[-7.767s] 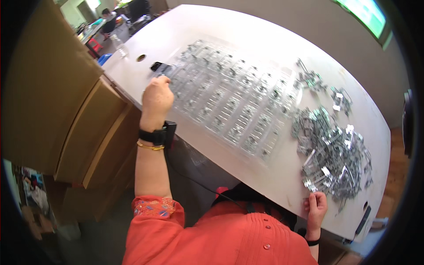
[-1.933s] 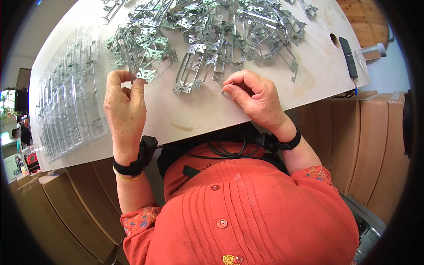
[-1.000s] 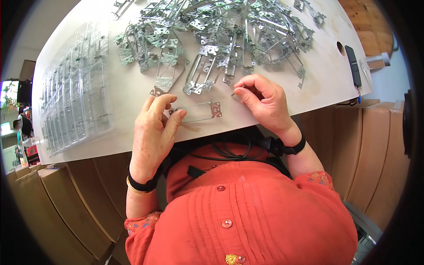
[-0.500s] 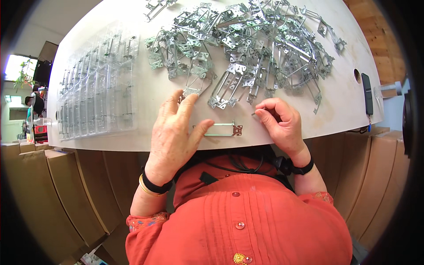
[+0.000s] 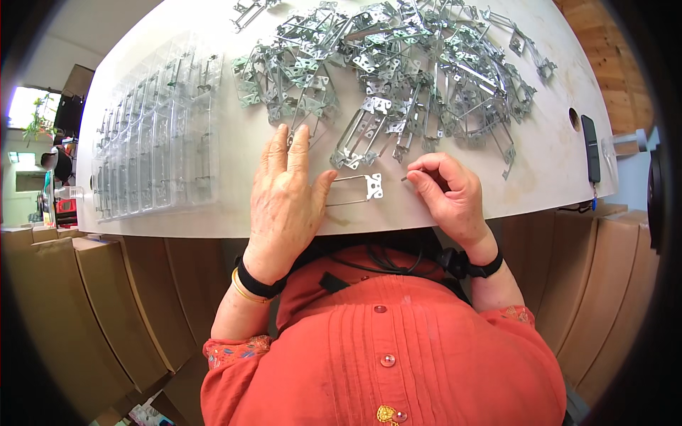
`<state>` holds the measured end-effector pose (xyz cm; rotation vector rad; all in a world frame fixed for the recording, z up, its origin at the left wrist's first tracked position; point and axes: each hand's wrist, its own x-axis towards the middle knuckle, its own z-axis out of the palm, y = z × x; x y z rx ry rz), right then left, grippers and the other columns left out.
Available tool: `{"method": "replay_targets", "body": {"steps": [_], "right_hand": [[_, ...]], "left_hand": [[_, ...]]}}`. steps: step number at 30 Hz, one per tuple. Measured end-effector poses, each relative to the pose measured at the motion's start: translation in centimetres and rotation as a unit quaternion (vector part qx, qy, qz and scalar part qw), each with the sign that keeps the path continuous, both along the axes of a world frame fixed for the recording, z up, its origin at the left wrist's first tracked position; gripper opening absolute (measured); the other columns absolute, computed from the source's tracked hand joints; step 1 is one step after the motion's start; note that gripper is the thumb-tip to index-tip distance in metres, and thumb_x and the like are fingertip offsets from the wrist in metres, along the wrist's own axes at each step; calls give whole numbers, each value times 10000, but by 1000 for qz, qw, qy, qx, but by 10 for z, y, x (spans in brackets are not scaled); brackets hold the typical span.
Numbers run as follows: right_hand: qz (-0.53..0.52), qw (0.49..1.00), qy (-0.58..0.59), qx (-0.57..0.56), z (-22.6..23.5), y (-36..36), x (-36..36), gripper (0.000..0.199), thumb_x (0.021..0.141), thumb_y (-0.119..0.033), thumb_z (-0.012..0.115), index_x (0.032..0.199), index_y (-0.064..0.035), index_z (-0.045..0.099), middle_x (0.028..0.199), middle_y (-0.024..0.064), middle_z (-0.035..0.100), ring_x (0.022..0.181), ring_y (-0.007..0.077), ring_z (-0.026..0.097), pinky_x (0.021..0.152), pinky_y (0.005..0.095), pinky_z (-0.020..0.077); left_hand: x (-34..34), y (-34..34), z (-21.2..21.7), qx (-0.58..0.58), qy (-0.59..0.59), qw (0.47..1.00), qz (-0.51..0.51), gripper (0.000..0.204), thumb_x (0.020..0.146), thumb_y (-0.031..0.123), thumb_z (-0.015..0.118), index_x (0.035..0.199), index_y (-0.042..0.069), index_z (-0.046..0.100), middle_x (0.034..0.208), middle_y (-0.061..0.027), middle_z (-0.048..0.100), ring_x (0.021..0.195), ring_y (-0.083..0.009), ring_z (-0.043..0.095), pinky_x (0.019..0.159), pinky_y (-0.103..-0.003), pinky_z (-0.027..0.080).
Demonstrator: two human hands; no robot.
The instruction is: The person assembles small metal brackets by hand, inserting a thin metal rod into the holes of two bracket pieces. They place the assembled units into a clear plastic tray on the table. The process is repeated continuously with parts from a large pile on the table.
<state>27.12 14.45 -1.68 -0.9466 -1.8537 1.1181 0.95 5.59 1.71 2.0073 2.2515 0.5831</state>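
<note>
My left hand lies spread with fingers stretched out, its fingertips at the near edge of the metal pile. A metal frame bracket, two thin rods joined by a punched end plate, pokes out from beside its thumb. The bracket's left end is hidden by that hand. To the right of the bracket, my right hand is closed in a pinch. Between its thumb and forefinger sticks out the tip of a small dark metal pin. Pin and bracket are a little apart.
A large tangled pile of similar metal brackets covers the back of the white table. Clear plastic trays with slots stand at the left. On the right edge lies a black phone-like object, near a round hole. Cardboard boxes stand below the table.
The bracket has shifted away from the table's front edge, and its end plate now shows its flat face. My left hand has moved slightly farther forward over it. The right hand has barely moved.
</note>
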Motion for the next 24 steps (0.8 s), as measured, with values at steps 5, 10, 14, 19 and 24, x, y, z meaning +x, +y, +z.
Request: {"method": "replay_targets", "body": {"steps": [5,10,14,19,24], "right_hand": [[-3,1000,-9,5,-1,0,0,111,1001,-11,816,1080,-25,739,938,44,760,785,105,683,714,261,548],[-5,1000,-5,2,-3,-2,0,78,1030,-30,793,1089,-27,742,919,16,740,783,83,657,712,253,529],[3,1000,-14,5,-5,-1,0,63,1074,-53,758,1125,-21,740,905,-26,703,783,46,627,709,227,505],[-16,1000,-17,-12,-6,-3,-2,62,1042,-43,787,1089,-29,749,909,6,737,774,74,648,701,250,520],[-25,999,-23,-28,-3,-3,-3,53,1028,-25,791,1066,-31,753,916,14,754,781,82,653,705,262,527]], "left_hand": [[9,-21,6,90,-20,995,-25,631,970,165,846,1513,-28,591,1525,-289,588,1380,-475,595,1141,-517,507],[20,-43,1,84,-77,989,-96,527,920,146,877,1379,-23,680,1382,-239,652,1249,-434,646,1057,-514,531],[21,-45,-13,85,-58,988,-115,403,923,109,852,1294,11,727,1276,-193,686,1187,-406,658,1011,-489,538],[18,-40,-14,92,-82,985,-120,241,937,70,828,1164,22,763,1090,-148,696,996,-352,672,877,-451,554],[12,-35,-6,108,-139,979,-100,162,931,29,820,1090,31,791,1023,-127,713,918,-329,678,807,-437,560]]}}
